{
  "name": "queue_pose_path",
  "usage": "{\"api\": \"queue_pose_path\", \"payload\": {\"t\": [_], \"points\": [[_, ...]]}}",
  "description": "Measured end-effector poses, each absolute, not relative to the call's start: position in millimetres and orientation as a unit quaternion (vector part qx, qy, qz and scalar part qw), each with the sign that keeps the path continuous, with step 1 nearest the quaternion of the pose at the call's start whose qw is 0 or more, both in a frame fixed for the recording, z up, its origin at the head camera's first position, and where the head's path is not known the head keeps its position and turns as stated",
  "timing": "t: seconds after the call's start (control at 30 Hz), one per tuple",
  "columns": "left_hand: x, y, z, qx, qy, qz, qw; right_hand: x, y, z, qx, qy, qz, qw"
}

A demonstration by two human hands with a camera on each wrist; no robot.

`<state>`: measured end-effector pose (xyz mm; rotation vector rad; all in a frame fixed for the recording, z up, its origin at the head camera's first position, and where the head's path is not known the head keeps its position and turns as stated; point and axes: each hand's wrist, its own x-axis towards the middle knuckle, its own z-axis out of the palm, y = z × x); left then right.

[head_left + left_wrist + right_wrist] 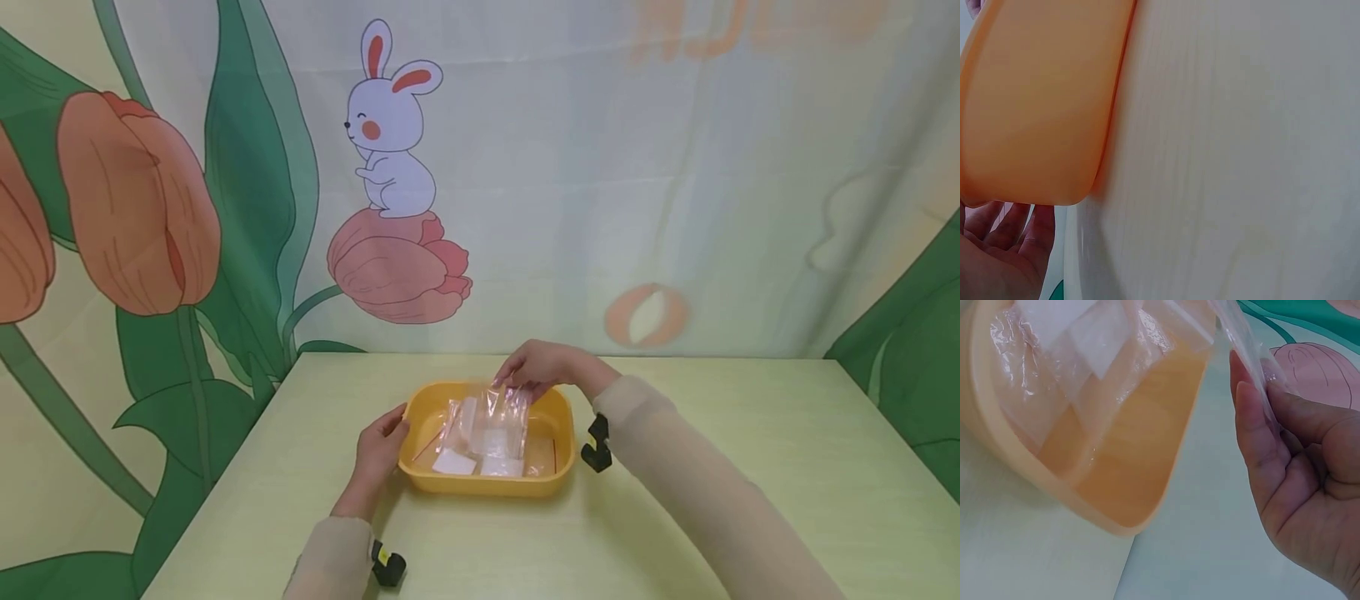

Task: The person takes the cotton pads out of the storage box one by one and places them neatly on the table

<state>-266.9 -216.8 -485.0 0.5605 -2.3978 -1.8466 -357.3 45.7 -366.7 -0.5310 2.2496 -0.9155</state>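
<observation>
A yellow plastic basin (487, 486) sits on the table with several clear plastic zip bags inside, some with white pieces in them. At its left end my left hand (378, 450) grips the rim; in the left wrist view its fingers (1038, 234) lie against the basin's end wall. Over the basin's back edge, my right hand (542, 367) pinches a clear zip bag (492, 408) by its top, and the bag hangs down over the others. The right wrist view has the thumb and fingers (1257, 444) closed on the thin plastic film (1238, 331).
The pale yellow table (750, 467) reaches back to a hanging cloth (540, 208) printed with tulips and a rabbit. A white piece (454, 462) lies at the basin's front left, and a bag with a red seal line (554, 457) is at its right end.
</observation>
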Motion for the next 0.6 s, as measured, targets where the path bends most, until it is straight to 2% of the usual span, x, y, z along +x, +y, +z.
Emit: {"api": "queue_pose_path", "payload": {"t": [0.6], "points": [[-267.9,-216.7,-485.4,0.187,-0.777,-0.6,0.033,-349.4,71.4,-357.9,-0.194,0.849,-0.389,0.302]]}}
